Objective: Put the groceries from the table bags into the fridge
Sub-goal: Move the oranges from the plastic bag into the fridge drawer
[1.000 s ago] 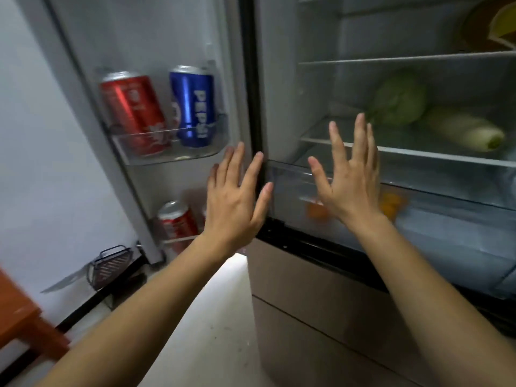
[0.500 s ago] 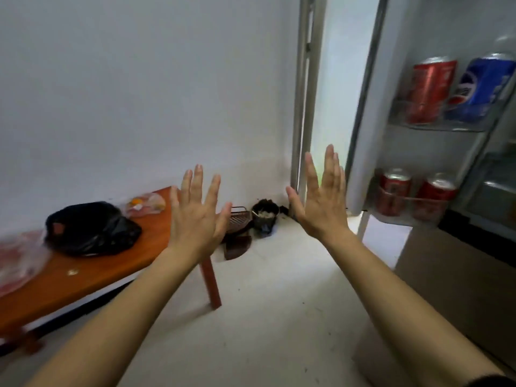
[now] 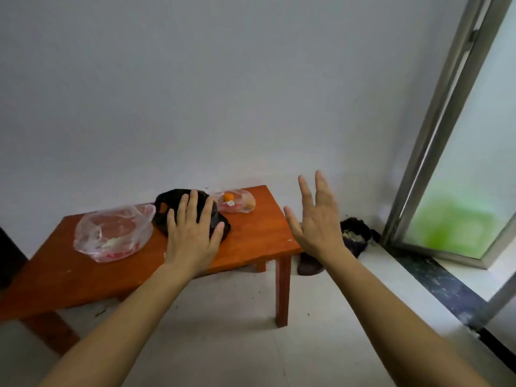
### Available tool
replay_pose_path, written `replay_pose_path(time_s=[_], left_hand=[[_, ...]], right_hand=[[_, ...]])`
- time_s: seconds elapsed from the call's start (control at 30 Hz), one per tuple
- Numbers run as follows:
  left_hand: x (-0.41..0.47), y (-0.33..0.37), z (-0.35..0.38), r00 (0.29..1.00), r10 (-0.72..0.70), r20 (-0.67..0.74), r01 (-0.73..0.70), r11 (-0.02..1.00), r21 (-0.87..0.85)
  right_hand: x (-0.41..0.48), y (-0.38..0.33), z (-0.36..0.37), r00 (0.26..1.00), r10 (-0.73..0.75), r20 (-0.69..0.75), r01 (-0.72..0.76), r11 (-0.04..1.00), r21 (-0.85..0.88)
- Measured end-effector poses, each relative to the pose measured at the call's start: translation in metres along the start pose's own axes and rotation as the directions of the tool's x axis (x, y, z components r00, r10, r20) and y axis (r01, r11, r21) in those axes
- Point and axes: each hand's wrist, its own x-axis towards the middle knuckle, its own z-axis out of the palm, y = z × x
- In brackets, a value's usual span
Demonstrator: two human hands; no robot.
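Fig. My left hand (image 3: 192, 241) and right hand (image 3: 318, 219), both spread and holding nothing, raised before the table (image 3: 251, 247). Black bag (image 3: 167, 199) just beyond my left fingertips; large clear bag (image 3: 111, 236) left of that hand; small bag (image 3: 240, 203) holding an orange (image 3: 229, 196) lies between both hands, farther off.

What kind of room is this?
Probably a plain room in a home: a low wooden table holds plastic grocery bags, and a metal-framed glass door stands on the right.
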Motion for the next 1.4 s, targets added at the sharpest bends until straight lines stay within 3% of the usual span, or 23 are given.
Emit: replay_pose_path(time_s=[0.33, 0.63, 0.83, 1.13, 1.23, 1.4], left_hand=[[0.19, -0.023, 0.093, 0.988, -0.047, 0.147, 0.038, 0.997, 0.069], [0.295, -0.072, 0.175, 0.971, -0.054, 0.232, 0.041, 0.997, 0.061], [0.373, -0.111, 0.253, 0.938, 0.028, 0.344, -0.04, 0.999, 0.028], [0.491, -0.181, 0.376, 0.833, 0.23, 0.503, -0.214, 0.973, -0.091], [0.503, -0.194, 0.412, 0.765, 0.269, 0.586, -0.201, 0.963, -0.181], [0.51, -0.212, 0.469, 0.666, 0.318, 0.674, -0.133, 0.941, -0.312]], right_hand=[[0.174, 0.052, 0.127, 0.989, -0.008, 0.147, -0.004, 0.996, 0.086], [0.275, 0.058, 0.233, 0.949, -0.081, 0.305, 0.05, 0.993, 0.11], [0.334, 0.058, 0.317, 0.912, -0.077, 0.403, 0.063, 0.997, 0.048], [0.415, 0.037, 0.441, 0.862, 0.045, 0.505, -0.065, 0.998, 0.022], [0.417, 0.031, 0.486, 0.811, 0.028, 0.584, -0.073, 0.996, 0.053], [0.415, 0.017, 0.564, 0.625, -0.053, 0.779, -0.041, 0.994, 0.101]])
